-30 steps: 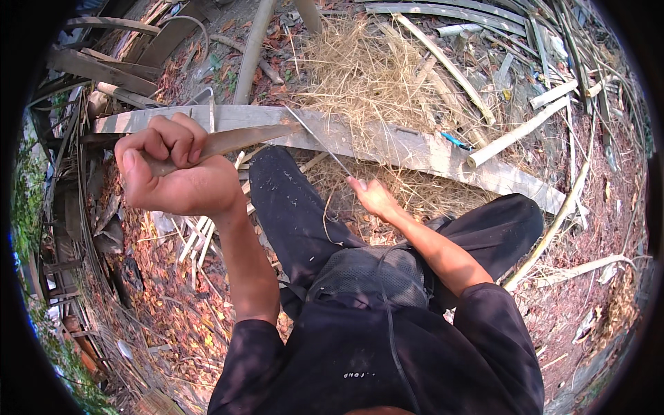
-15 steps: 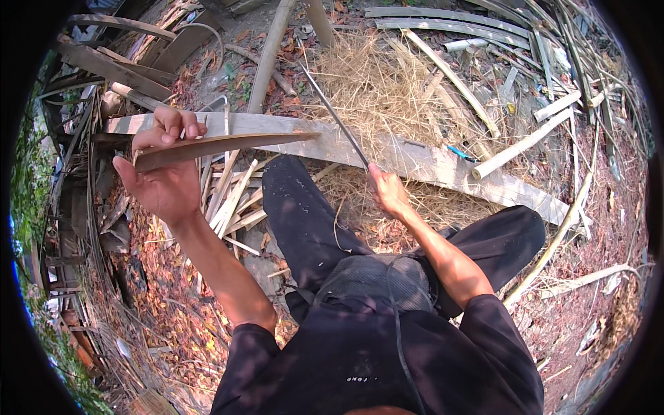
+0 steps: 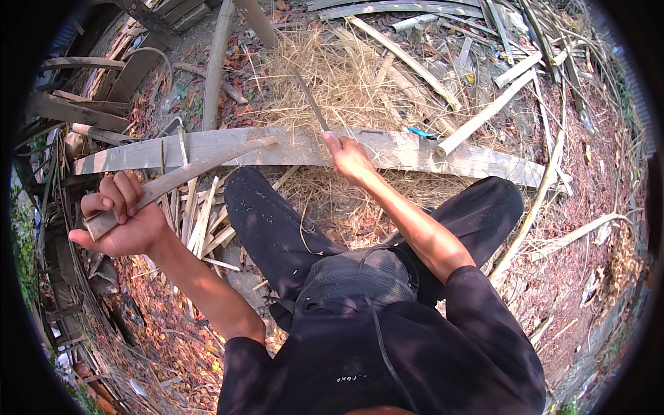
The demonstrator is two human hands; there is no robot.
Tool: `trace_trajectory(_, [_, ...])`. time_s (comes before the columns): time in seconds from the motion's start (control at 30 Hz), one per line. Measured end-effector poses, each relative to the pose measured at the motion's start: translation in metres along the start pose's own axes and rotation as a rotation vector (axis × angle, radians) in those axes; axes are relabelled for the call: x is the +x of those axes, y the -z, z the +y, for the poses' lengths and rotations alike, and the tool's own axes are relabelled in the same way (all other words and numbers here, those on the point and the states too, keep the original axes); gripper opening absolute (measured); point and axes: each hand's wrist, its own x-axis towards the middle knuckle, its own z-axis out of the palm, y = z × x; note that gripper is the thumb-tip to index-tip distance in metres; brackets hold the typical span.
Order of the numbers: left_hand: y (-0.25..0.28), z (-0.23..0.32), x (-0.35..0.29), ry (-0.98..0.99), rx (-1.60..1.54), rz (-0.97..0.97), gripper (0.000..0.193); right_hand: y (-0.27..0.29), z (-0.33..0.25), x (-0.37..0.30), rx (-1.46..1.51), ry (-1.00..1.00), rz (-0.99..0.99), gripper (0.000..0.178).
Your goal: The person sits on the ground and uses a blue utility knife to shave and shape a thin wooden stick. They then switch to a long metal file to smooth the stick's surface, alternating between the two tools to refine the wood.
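Note:
My left hand (image 3: 131, 214) is closed around the near end of a bamboo strip (image 3: 200, 168), its thumb pointing out to the left. The strip slants up and to the right, and its far tip overlaps the grey plank (image 3: 443, 159) lying across in front of my knees; I cannot tell whether they touch. In my right hand (image 3: 351, 159), beyond my lap, is a long narrow knife (image 3: 310, 98). Its handle is hidden by my fingers. The blade points away and up to the left, over the straw-like shavings (image 3: 325, 69), apart from the strip.
Split bamboo pieces (image 3: 203, 214) lie beside my left knee. Past the plank are a small blue tool (image 3: 422, 133), a bamboo pole (image 3: 487, 104) and an upright post (image 3: 218, 69). Stacked timber (image 3: 83, 111) stands at the far left. Dry leaves cover the ground.
My left hand has come lower and nearer, turning the strip so a paler, wider face shows. My right hand and the knife have shifted left and slightly away. The whole view has shifted too.

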Motion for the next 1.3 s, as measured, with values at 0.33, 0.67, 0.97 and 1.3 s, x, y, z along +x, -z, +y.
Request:
trace_trajectory(0.33, [-0.01,-0.006,0.006,-0.13,0.29,0.088,0.049,0.142,0.037,0.071,-1.059,-0.278,0.306,0.033])
trace_trajectory(0.67, [-0.064,0.004,0.016,-0.3,0.965,-0.08,0.021,0.214,0.182,0.115,-0.965,0.065,0.258,0.036])
trace_trajectory(0.97, [-0.069,0.023,-0.003,-0.368,0.988,0.05,0.019,0.231,0.026,0.011,-0.67,0.11,-0.021,0.039])
trace_trajectory(1.3, [-0.072,0.008,-0.036,-0.443,0.994,0.016,0.018,0.085,-0.032,-0.129,0.106,0.366,-0.203,0.025])
